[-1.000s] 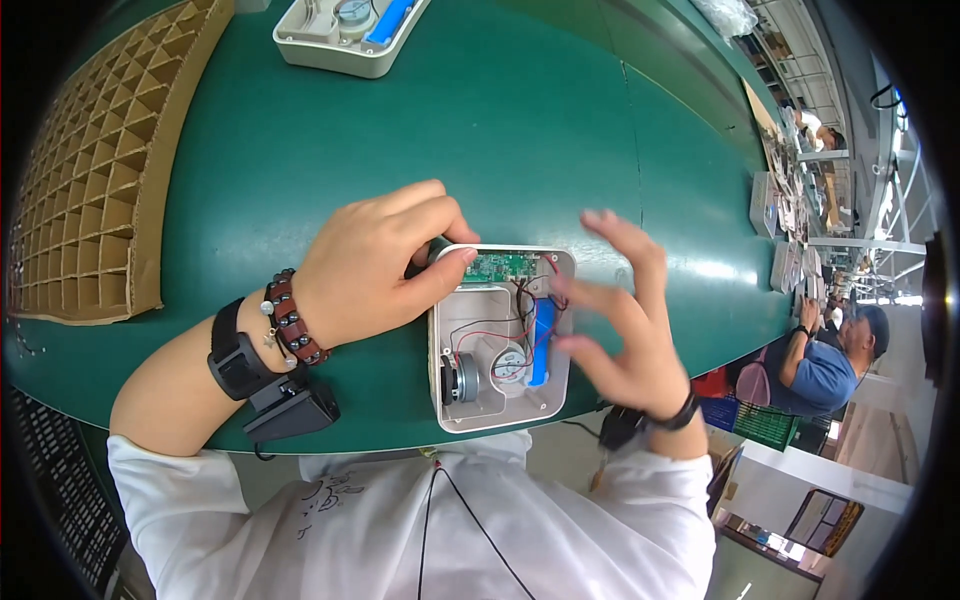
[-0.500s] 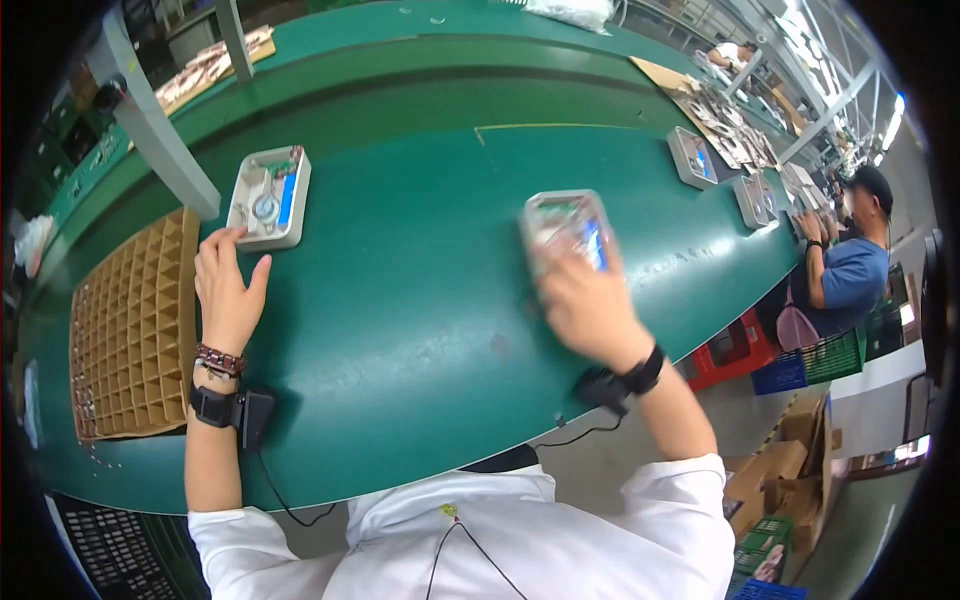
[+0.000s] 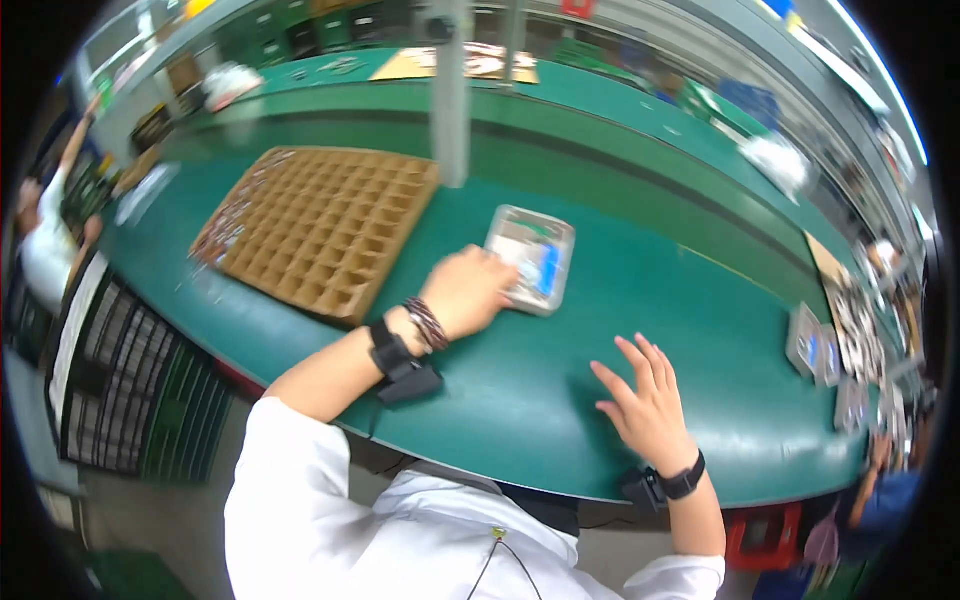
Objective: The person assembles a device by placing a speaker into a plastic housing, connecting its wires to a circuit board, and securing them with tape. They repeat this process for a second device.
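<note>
Currently the left hand (image 3: 470, 292) has its fingers over the left, near edge of a pale box (image 3: 566, 258), though blur hides whether it grips or merely touches. A blue part (image 3: 548, 268) lies inside, toward the right. The box sits on the green table (image 3: 620, 285), right of a divided cardboard tray (image 3: 394, 256). Nearer and farther right, the right hand (image 3: 648, 408) hovers empty, fingers spread.
</note>
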Demonstrator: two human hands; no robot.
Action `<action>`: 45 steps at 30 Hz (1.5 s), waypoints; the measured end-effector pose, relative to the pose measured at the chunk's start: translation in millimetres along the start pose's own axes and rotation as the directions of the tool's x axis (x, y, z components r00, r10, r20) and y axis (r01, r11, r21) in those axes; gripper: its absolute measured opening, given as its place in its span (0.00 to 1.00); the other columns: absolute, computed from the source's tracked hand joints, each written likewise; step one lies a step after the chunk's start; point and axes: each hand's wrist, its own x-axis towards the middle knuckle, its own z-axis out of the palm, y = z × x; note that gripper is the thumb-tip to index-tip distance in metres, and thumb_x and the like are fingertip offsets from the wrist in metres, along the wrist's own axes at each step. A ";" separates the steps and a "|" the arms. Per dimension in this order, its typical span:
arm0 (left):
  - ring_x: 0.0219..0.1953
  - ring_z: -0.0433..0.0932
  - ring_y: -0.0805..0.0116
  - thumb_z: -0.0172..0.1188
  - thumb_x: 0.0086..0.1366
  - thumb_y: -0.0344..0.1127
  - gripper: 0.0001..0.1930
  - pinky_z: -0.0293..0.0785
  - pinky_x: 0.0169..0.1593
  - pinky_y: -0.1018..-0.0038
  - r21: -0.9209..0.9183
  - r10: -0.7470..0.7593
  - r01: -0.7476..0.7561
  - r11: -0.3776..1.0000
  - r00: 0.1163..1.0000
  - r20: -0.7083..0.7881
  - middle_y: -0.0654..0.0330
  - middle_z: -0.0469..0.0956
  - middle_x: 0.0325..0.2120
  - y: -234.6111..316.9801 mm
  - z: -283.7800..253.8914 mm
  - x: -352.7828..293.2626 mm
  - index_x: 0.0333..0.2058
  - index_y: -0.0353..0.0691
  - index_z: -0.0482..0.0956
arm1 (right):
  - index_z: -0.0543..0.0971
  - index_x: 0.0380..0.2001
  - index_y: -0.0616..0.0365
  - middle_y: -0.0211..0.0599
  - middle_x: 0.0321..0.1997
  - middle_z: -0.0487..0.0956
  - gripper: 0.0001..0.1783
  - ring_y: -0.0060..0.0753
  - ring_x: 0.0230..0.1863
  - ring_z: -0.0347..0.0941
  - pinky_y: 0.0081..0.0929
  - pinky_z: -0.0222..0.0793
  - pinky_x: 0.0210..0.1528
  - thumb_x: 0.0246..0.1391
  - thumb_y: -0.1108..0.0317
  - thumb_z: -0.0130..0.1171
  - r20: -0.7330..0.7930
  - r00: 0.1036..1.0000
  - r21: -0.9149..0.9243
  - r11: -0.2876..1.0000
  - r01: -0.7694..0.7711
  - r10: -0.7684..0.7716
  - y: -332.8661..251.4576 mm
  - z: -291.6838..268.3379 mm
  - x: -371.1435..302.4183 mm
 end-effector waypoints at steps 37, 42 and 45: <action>0.34 0.80 0.61 0.47 0.68 0.41 0.10 0.71 0.37 0.66 0.259 -0.615 0.689 0.677 0.723 -0.315 0.56 0.81 0.31 -244.3 -201.6 -122.0 0.39 0.43 0.73 | 0.74 0.49 0.44 0.45 0.56 0.66 0.30 0.53 0.60 0.58 0.57 0.48 0.63 0.37 0.69 0.68 -0.116 0.987 0.253 0.958 0.139 -0.112 -55.4 40.4 26.1; 0.28 0.76 0.75 0.48 0.69 0.39 0.11 0.70 0.33 0.78 -0.535 -0.492 0.423 0.731 0.871 0.016 0.62 0.79 0.29 -132.3 -183.7 -70.0 0.33 0.40 0.72 | 0.74 0.49 0.50 0.47 0.55 0.65 0.29 0.52 0.55 0.63 0.50 0.58 0.59 0.38 0.71 0.68 -0.302 0.946 0.294 0.933 0.209 -0.117 -54.7 27.2 29.7; 0.26 0.75 0.78 0.48 0.68 0.38 0.09 0.71 0.33 0.82 -0.817 -0.281 0.396 0.420 0.912 0.298 0.62 0.80 0.33 -54.3 -152.6 -44.9 0.34 0.41 0.74 | 0.69 0.53 0.55 0.51 0.57 0.62 0.32 0.51 0.50 0.66 0.41 0.66 0.53 0.41 0.71 0.68 -0.368 0.928 0.401 0.889 0.220 -0.063 -63.0 17.5 38.5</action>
